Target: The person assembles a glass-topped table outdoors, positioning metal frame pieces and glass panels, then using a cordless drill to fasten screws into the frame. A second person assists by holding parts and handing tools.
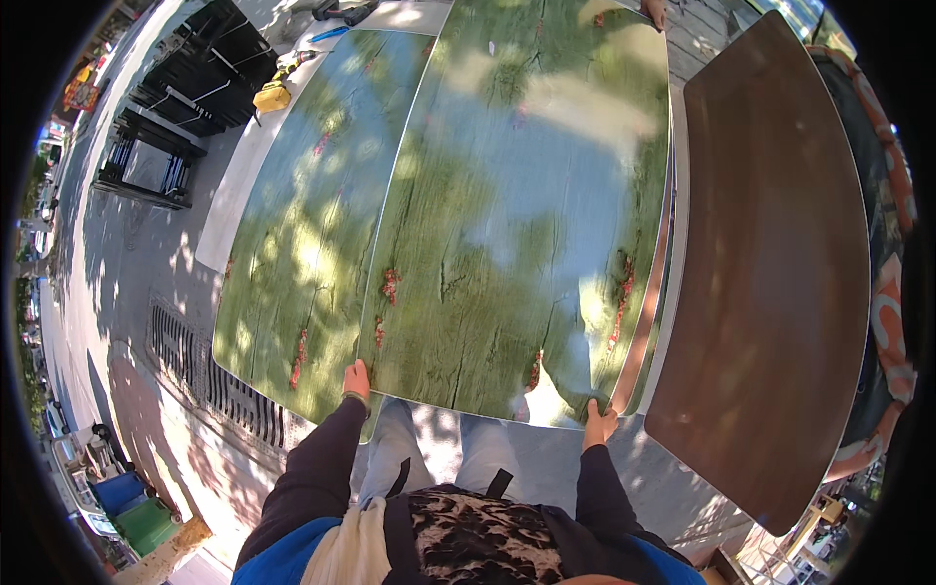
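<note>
A large green panel (487,253) with red flower-like marks and a glossy, sky-reflecting surface stretches away from me. My left hand (357,378) is closed on its near left corner, thumb on top. At the near right corner my right hand (599,424) grips the same panel, with its thumb also over the edge. The fingers beneath are hidden on both sides. Another person's hand (656,12) touches the panel's far right corner. A second, similar green panel (302,224) lies to the left, partly covered by the first one.
To the right rests a dark brown tabletop (770,273). Black folded metal frames (200,73) stand at the far left. A yellow drill (275,95) and a black power tool (349,12) lie beyond the panels. A drain grate (239,395) crosses the ground at left.
</note>
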{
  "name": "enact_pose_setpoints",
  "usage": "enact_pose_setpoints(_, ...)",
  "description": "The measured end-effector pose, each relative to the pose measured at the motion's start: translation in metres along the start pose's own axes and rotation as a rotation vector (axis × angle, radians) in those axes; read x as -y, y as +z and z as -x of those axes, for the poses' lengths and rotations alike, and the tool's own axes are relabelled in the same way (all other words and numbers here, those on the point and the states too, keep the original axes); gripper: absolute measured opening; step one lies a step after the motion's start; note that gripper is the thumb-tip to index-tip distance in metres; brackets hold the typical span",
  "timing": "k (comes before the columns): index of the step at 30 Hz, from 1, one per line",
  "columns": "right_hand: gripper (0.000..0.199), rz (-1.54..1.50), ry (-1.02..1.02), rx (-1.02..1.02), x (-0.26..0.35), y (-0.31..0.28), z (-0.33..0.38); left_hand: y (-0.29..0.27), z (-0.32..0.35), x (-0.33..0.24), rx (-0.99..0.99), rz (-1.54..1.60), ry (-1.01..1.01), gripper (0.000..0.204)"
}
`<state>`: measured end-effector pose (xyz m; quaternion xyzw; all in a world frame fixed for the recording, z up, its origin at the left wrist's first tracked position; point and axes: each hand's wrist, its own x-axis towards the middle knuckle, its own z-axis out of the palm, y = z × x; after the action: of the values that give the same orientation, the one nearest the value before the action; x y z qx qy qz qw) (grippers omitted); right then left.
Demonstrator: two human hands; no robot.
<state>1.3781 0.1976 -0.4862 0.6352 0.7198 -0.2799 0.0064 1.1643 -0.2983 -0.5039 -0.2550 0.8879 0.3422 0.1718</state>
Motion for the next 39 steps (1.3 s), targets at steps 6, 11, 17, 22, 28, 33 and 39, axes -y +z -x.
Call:
enact_pose_setpoints(6, 0.065, -0.141, 0.130, -0.051, -0.002, 0.048, 0.072, -0.038, -0.071, 0.117, 0.066, 0.112, -0.112, 0.067)
enact_pose_setpoints(11, 0.059, -0.568, 0.191, -0.019, -0.030, 0.086, 0.122, -0.086, -0.098, 0.140, 0.077, -0.019, -0.071, 0.070)
enact_pose_setpoints(17, 0.064, -0.641, 0.330, 0.175, -0.021, 0.118, 0.205, -0.152, -0.151, 0.167, 0.066, 0.486, -0.241, 0.068)
enact_pose_setpoints(22, 0.051, -0.733, 0.356, 0.334, 0.012, 0.111, 0.260, -0.179, -0.172, 0.166, -0.126, -0.265, 0.065, 0.053)
enact_pose_setpoints(28, 0.040, -0.839, 0.244, 0.296, 0.031, 0.095, 0.297, -0.180, -0.137, 0.215, -0.179, -0.064, -0.346, 0.057)
enact_pose_setpoints(33, 0.043, -0.685, 0.205, 0.347, 0.028, 0.081, 0.312, -0.111, 0.036, 0.108, 0.763, 0.778, -1.096, 0.109)
enact_pose_setpoints(39, 0.054, -0.939, 0.481, 0.680, -0.010, 0.084, 0.295, -0.050, 0.101, 0.058, 0.714, 1.246, -0.993, 0.076)
